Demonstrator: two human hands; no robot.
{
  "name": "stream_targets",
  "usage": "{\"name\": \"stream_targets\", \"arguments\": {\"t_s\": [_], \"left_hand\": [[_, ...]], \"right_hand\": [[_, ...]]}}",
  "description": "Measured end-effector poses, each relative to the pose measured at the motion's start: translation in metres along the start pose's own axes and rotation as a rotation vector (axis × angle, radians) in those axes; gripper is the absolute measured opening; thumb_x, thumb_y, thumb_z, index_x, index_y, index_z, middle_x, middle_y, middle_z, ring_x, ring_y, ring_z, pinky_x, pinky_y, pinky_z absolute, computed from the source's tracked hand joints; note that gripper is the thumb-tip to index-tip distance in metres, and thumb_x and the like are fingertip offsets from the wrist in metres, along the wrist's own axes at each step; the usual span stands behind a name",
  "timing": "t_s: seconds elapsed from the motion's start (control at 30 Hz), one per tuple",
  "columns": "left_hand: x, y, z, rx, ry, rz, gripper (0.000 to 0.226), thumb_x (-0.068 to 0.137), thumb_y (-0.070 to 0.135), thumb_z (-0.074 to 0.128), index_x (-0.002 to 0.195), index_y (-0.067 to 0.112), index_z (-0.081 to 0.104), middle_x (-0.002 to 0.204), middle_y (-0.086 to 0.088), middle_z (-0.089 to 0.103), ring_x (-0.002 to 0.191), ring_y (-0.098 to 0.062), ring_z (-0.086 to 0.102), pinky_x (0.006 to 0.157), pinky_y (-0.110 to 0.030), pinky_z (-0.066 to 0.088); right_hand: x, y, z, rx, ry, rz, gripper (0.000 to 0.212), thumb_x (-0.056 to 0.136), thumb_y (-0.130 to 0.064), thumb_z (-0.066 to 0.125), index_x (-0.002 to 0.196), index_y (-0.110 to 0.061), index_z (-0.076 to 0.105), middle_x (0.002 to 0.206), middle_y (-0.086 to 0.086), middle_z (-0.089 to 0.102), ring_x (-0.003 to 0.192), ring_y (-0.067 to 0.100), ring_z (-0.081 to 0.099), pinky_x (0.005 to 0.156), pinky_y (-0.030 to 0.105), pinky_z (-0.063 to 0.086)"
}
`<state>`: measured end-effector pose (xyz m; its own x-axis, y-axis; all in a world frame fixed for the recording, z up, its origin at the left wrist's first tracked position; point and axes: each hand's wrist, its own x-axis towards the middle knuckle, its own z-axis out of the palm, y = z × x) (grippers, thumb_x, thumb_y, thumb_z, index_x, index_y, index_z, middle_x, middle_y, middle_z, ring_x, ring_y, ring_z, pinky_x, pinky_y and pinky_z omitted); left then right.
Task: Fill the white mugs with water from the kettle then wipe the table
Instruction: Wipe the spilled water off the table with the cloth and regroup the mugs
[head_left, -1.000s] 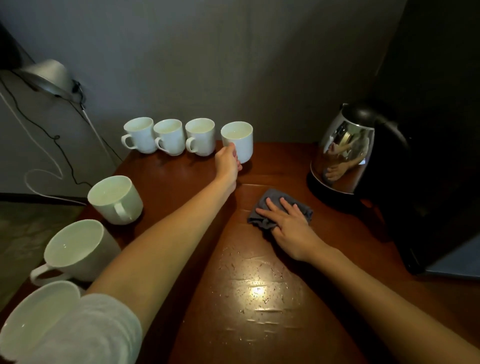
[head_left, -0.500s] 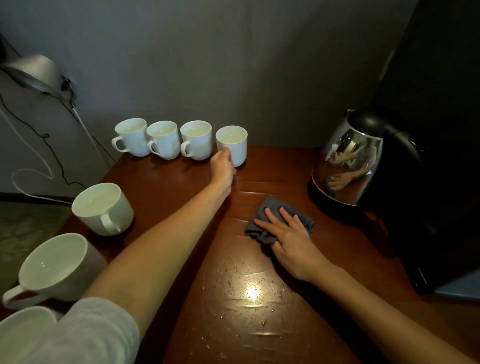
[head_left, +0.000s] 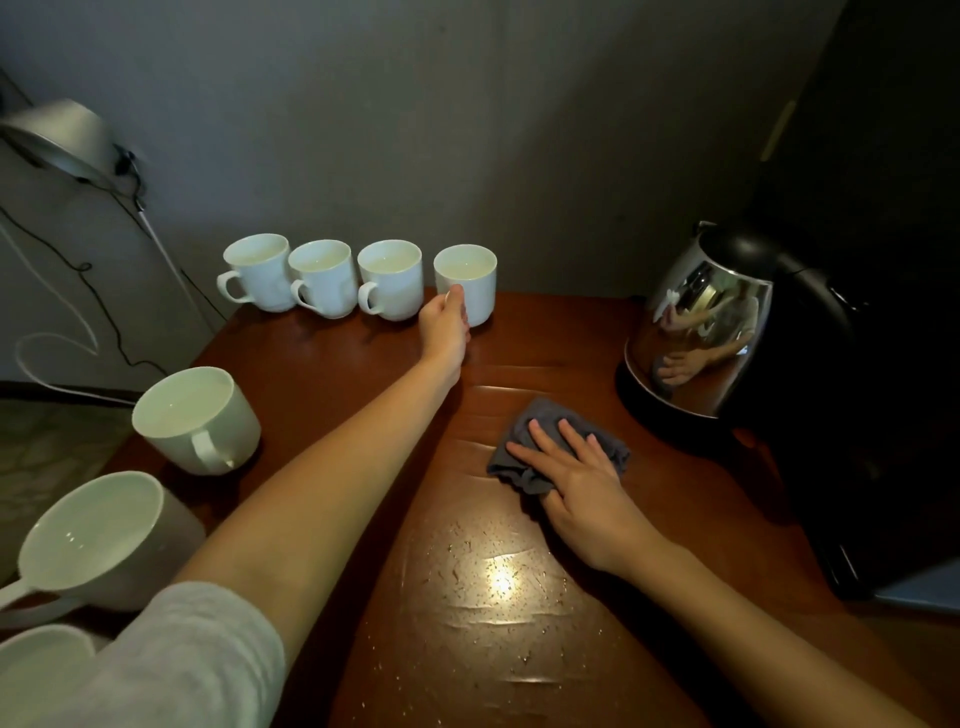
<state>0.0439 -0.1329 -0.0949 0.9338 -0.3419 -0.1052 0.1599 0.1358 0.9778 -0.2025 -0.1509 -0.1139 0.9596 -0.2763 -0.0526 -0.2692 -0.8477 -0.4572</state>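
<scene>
left hand (head_left: 444, 325) hides handle of the fourth mug (head_left: 470, 275) — grip unclear.

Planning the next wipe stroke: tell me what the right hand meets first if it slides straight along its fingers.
Probably the rightmost back-row mug, which the left hand grips; bare table lies between it and the right hand, flat on the cloth. Depth unclear.

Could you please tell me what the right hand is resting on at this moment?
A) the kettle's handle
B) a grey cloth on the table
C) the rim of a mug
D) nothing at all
B: the right hand lies flat, fingers spread, on the grey cloth on the table, while the left hand grips a mug.
</scene>
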Motion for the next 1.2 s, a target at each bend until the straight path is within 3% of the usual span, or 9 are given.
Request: {"name": "stream_targets", "arguments": {"t_s": [0.17, 0.33, 0.4, 0.5, 0.63, 0.73, 0.9, 1.07, 1.2], "left_hand": [[-0.014, 0.002, -0.003, -0.098, 0.02, 0.006, 0.012, 0.091, 0.024, 0.059, 0.089, 0.012, 0.058, 0.074, -0.002, 0.056, 0.058, -0.011, 0.052, 0.055, -0.023, 0.041], [-0.062, 0.016, -0.002, -0.214, 0.151, -0.006, 0.044, 0.087, 0.001, 0.056, 0.127, 0.005, 0.039, 0.099, -0.007, 0.05, 0.059, -0.01, 0.052, 0.052, -0.018, 0.045], [-0.093, 0.024, -0.005, -0.23, 0.093, -0.014, 0.037, 0.089, -0.001, 0.051, 0.125, 0.003, 0.044, 0.095, -0.008, 0.053, 0.058, -0.01, 0.052, 0.051, -0.017, 0.044], [-0.156, 0.039, -0.017, -0.155, -0.078, 0.062, 0.017, 0.092, 0.002, 0.049, 0.103, 0.009, 0.058, 0.084, -0.004, 0.056, 0.06, -0.008, 0.051, 0.053, -0.016, 0.044], [-0.241, 0.055, -0.057, 0.169, -0.312, 0.328, 0.014, 0.091, 0.003, 0.05, 0.092, 0.012, 0.061, 0.077, 0.001, 0.058, 0.059, -0.002, 0.052, 0.056, -0.015, 0.043], [-0.292, 0.057, -0.104, 0.403, -0.35, 0.494, 0.014, 0.092, 0.008, 0.05, 0.091, 0.015, 0.062, 0.072, 0.007, 0.057, 0.064, 0.001, 0.054, 0.064, -0.015, 0.042], [-0.359, 0.059, -0.19, 0.56, -0.174, 0.658, 0.016, 0.091, 0.01, 0.052, 0.089, 0.022, 0.062, 0.077, 0.015, 0.058, 0.073, -0.004, 0.057, 0.067, -0.017, 0.043], [-0.39, 0.059, -0.274, 0.712, 0.129, 0.712, 0.014, 0.092, 0.009, 0.052, 0.092, 0.021, 0.059, 0.086, 0.022, 0.053, 0.081, 0.01, 0.053, 0.068, -0.003, 0.039], [-0.381, 0.05, -0.332, 0.71, 0.413, 0.62, 0.01, 0.096, 0.02, 0.047, 0.102, 0.021, 0.056, 0.104, 0.007, 0.048, 0.081, 0.005, 0.05, 0.068, -0.004, 0.039]], "right_hand": [[0.001, -0.001, 0.0, -0.002, -0.007, 0.009, 0.062, 0.083, -0.027, 0.023, 0.144, -0.041, 0.026, 0.157, -0.013, 0.006, 0.146, 0.015, -0.008, 0.112, 0.032, -0.014], [0.001, -0.007, -0.004, -0.025, -0.027, 0.054, 0.056, 0.094, -0.016, 0.033, 0.144, -0.038, 0.027, 0.158, -0.009, 0.008, 0.146, 0.018, -0.004, 0.114, 0.034, -0.012], [-0.002, -0.013, -0.004, -0.034, -0.028, 0.079, 0.056, 0.094, -0.017, 0.033, 0.145, -0.038, 0.026, 0.158, -0.008, 0.008, 0.146, 0.02, -0.003, 0.115, 0.036, -0.01], [-0.013, -0.027, 0.001, -0.055, -0.021, 0.115, 0.055, 0.095, -0.019, 0.033, 0.146, -0.036, 0.024, 0.159, -0.006, 0.007, 0.146, 0.022, -0.003, 0.116, 0.039, -0.008], [-0.052, -0.054, 0.019, -0.059, -0.029, 0.104, 0.053, 0.096, -0.021, 0.032, 0.146, -0.036, 0.023, 0.159, -0.005, 0.005, 0.146, 0.023, -0.004, 0.116, 0.039, -0.008], [-0.094, -0.077, 0.04, -0.082, 0.008, 0.097, 0.053, 0.097, -0.024, 0.032, 0.147, -0.037, 0.019, 0.159, -0.006, 0.003, 0.146, 0.022, -0.006, 0.116, 0.04, -0.008], [-0.144, -0.112, 0.071, -0.111, 0.047, 0.09, 0.054, 0.097, -0.027, 0.032, 0.148, -0.035, 0.016, 0.159, -0.004, 0.001, 0.146, 0.023, -0.006, 0.116, 0.04, -0.006], [-0.154, -0.128, 0.083, -0.141, 0.047, 0.092, 0.054, 0.097, -0.026, 0.03, 0.149, -0.033, 0.015, 0.159, -0.002, 0.001, 0.146, 0.024, -0.006, 0.117, 0.041, -0.004], [-0.155, -0.131, 0.083, -0.17, 0.042, 0.094, 0.055, 0.097, -0.024, 0.031, 0.149, -0.033, 0.014, 0.159, -0.001, 0.001, 0.146, 0.025, -0.004, 0.117, 0.041, -0.003]]}}
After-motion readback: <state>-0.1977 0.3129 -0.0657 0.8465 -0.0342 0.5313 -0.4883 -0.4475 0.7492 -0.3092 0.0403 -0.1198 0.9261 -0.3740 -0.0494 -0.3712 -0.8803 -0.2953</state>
